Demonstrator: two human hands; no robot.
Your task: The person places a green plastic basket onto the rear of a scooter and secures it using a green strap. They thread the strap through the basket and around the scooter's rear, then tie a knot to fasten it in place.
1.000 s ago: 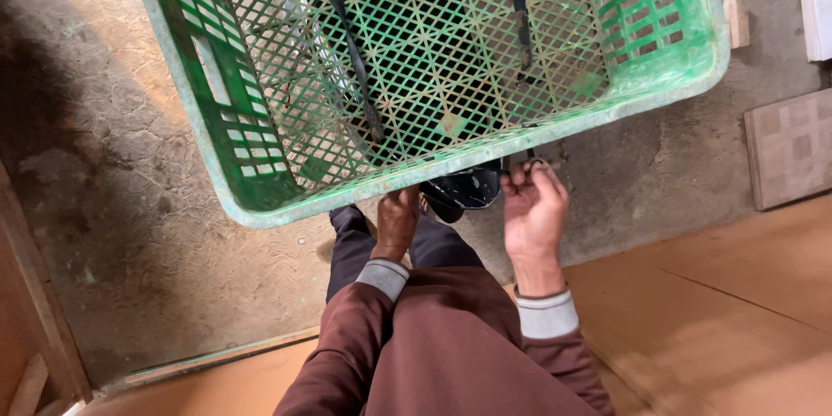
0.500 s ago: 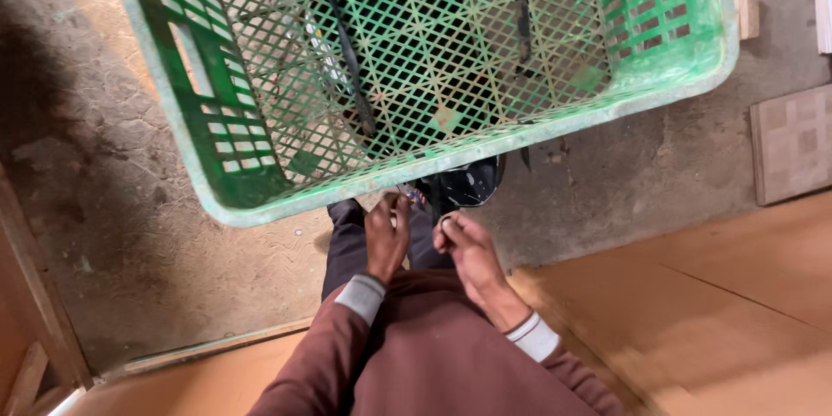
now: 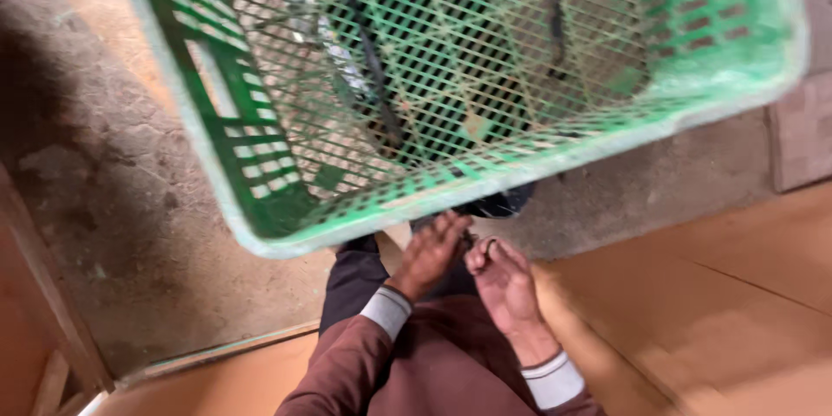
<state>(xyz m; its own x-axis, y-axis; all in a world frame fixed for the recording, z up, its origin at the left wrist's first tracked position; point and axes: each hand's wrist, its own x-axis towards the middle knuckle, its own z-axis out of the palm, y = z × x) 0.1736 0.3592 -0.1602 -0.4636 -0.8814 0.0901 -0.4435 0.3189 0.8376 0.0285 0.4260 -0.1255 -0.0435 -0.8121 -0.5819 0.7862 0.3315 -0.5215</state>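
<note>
Hands meeting below the green crate

Down below the near rim of a green plastic crate (image 3: 260, 165), two bare hands are coming close together over the person's lap. Left hand (image 3: 431, 253) is lying palm down just under the crate's rim, its fingers reaching toward the other hand and loosely spread; nothing is showing inside it, so it is reading as open. Right hand (image 3: 503, 282) is sitting just beside it, a little further from the crate, turned palm up with the fingers curling inward. A small dark ring-like object (image 3: 490, 247) is sitting at its fingertips, nearest the crate's rim; blur is making it impossible to tell what the object is or whether the fingers are truly pinching it. Fingertips of the two hands are nearly touching there.

Crate is filling the upper part of the view, tilted, its lattice floor showing dark strap-like strips (image 3: 373, 69) lying inside. Below the hands, away from the crate, maroon sleeves (image 3: 347, 364) with pale grey cuffs (image 3: 386, 312) are leading back to the wearer, and dark trousers (image 3: 351, 282) are showing under the crate's near corner. Grey concrete floor (image 3: 104, 208) is lying left of the crate, and tan board (image 3: 693, 295) is spreading out to the lower right of it
</note>
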